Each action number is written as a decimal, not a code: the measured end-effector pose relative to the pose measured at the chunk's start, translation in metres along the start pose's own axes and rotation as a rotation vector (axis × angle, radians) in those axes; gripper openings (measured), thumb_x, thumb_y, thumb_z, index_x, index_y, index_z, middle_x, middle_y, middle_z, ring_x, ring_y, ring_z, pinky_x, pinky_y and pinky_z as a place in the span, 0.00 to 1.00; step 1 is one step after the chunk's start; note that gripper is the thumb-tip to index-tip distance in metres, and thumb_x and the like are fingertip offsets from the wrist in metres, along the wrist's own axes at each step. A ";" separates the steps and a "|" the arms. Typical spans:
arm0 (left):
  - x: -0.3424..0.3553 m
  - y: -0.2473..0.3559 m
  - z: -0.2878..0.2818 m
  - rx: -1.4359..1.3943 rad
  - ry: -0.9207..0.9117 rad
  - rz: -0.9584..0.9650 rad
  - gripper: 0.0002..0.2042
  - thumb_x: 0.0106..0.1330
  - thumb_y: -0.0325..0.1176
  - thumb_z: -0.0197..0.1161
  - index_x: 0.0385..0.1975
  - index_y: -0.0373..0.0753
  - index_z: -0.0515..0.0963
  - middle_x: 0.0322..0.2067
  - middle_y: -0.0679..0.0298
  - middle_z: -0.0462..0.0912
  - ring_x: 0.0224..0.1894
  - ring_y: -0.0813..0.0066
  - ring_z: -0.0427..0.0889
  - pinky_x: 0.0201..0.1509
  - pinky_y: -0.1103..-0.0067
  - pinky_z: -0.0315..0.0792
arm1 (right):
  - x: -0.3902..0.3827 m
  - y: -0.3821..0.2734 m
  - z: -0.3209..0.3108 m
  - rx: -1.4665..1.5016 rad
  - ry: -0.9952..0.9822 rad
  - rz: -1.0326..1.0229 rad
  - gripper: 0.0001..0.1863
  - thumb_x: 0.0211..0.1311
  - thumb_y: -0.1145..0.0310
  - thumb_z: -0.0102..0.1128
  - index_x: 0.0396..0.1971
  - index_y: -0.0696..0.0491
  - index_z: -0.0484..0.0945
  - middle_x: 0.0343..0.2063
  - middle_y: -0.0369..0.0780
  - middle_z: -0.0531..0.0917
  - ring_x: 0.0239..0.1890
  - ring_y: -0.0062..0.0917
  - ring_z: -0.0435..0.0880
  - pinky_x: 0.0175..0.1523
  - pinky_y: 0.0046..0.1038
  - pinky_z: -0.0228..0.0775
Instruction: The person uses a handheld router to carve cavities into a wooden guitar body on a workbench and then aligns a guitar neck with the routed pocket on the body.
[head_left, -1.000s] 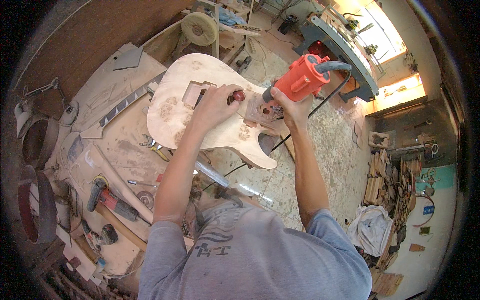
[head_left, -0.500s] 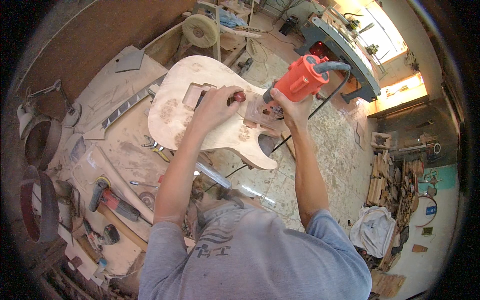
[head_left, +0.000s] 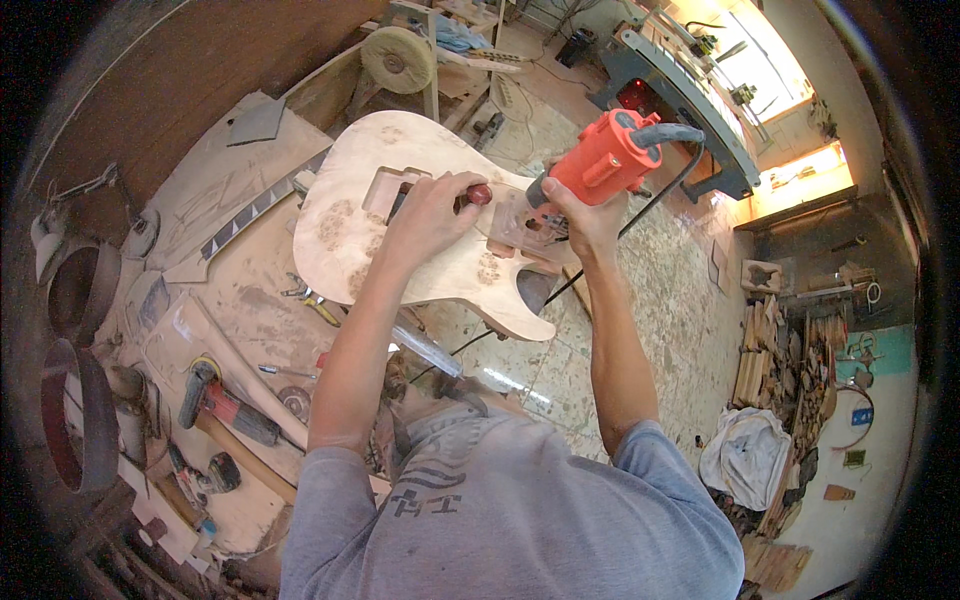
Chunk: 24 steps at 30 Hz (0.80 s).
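Observation:
A pale wooden electric guitar body (head_left: 345,175) with routed cavities lies in front of me, over the bench's edge. Its cutaway end points right. My right hand (head_left: 590,215) is wrapped round an orange-red handheld router (head_left: 610,150), which stands tilted on a clear template (head_left: 508,222) near the neck end. The router's bit is hidden. My left hand (head_left: 435,215) rests on the body beside the middle cavity, its thumb and fingers closed round a dark red knob (head_left: 480,194). What the knob belongs to is hidden.
A dusty bench (head_left: 250,270) at left bears an angle grinder (head_left: 230,405), a cordless drill (head_left: 210,475) and pliers (head_left: 318,303). The router's black cable (head_left: 655,210) hangs to the floor. A buffing wheel (head_left: 397,60) stands behind; stacked wood (head_left: 760,350) lies right.
Both hands, the router and the guitar body hold almost the same places. The picture has shifted only slightly.

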<state>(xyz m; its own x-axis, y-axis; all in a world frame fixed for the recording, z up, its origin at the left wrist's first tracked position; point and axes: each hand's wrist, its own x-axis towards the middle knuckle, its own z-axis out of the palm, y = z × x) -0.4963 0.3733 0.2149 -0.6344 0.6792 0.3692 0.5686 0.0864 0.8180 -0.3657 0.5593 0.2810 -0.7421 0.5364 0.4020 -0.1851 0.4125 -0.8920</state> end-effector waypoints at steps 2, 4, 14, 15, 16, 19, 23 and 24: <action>0.001 0.002 -0.001 0.011 -0.011 -0.025 0.16 0.64 0.33 0.66 0.51 0.39 0.84 0.41 0.46 0.87 0.44 0.46 0.86 0.51 0.61 0.78 | 0.001 0.001 0.002 0.001 0.012 -0.018 0.38 0.50 0.69 0.81 0.62 0.56 0.73 0.42 0.38 0.85 0.44 0.24 0.86 0.50 0.29 0.81; 0.002 0.004 -0.002 0.033 -0.018 -0.040 0.16 0.63 0.33 0.66 0.51 0.38 0.84 0.41 0.48 0.88 0.43 0.49 0.87 0.51 0.64 0.79 | 0.002 0.004 0.003 -0.017 0.051 -0.055 0.36 0.48 0.65 0.83 0.59 0.54 0.77 0.41 0.34 0.86 0.42 0.22 0.86 0.49 0.29 0.81; 0.001 -0.001 -0.001 0.048 0.006 0.009 0.15 0.63 0.33 0.66 0.49 0.38 0.85 0.39 0.46 0.87 0.42 0.45 0.86 0.49 0.62 0.78 | 0.000 -0.003 0.004 -0.002 0.008 -0.009 0.39 0.48 0.70 0.83 0.61 0.56 0.73 0.43 0.38 0.86 0.45 0.23 0.87 0.49 0.28 0.83; 0.001 0.000 -0.001 0.042 0.009 0.011 0.15 0.63 0.33 0.66 0.49 0.39 0.85 0.39 0.46 0.87 0.42 0.45 0.86 0.49 0.62 0.79 | 0.000 -0.001 0.003 -0.009 0.012 -0.008 0.39 0.48 0.70 0.83 0.61 0.56 0.73 0.43 0.38 0.86 0.45 0.24 0.87 0.49 0.28 0.83; 0.001 0.000 -0.001 0.048 -0.004 0.000 0.16 0.62 0.32 0.66 0.49 0.38 0.85 0.40 0.48 0.88 0.43 0.48 0.87 0.50 0.64 0.79 | 0.001 0.000 0.002 -0.017 0.017 -0.006 0.39 0.48 0.70 0.83 0.61 0.56 0.73 0.43 0.38 0.86 0.45 0.24 0.87 0.49 0.29 0.83; 0.002 0.003 -0.003 0.068 -0.024 -0.016 0.17 0.62 0.31 0.67 0.50 0.38 0.84 0.42 0.52 0.89 0.44 0.54 0.89 0.53 0.68 0.81 | 0.002 0.004 -0.001 -0.050 0.008 -0.034 0.38 0.49 0.70 0.83 0.61 0.56 0.73 0.44 0.39 0.86 0.46 0.24 0.87 0.50 0.29 0.83; 0.002 0.003 -0.003 0.085 -0.040 -0.012 0.17 0.62 0.32 0.67 0.52 0.39 0.84 0.41 0.52 0.89 0.44 0.53 0.89 0.53 0.67 0.80 | 0.001 0.005 -0.004 -0.020 0.000 -0.020 0.38 0.49 0.70 0.82 0.61 0.57 0.72 0.44 0.39 0.86 0.47 0.26 0.87 0.51 0.30 0.83; 0.002 0.004 -0.003 0.089 -0.048 -0.019 0.17 0.63 0.32 0.67 0.52 0.39 0.84 0.41 0.52 0.89 0.44 0.53 0.89 0.53 0.67 0.80 | 0.001 0.003 -0.004 -0.006 -0.004 -0.025 0.38 0.49 0.70 0.82 0.61 0.57 0.72 0.44 0.39 0.86 0.48 0.26 0.87 0.51 0.31 0.83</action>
<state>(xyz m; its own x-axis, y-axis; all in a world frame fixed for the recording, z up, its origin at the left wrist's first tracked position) -0.4972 0.3727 0.2203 -0.6206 0.7109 0.3308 0.6023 0.1622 0.7816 -0.3647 0.5638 0.2791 -0.7396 0.5231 0.4235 -0.1997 0.4303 -0.8803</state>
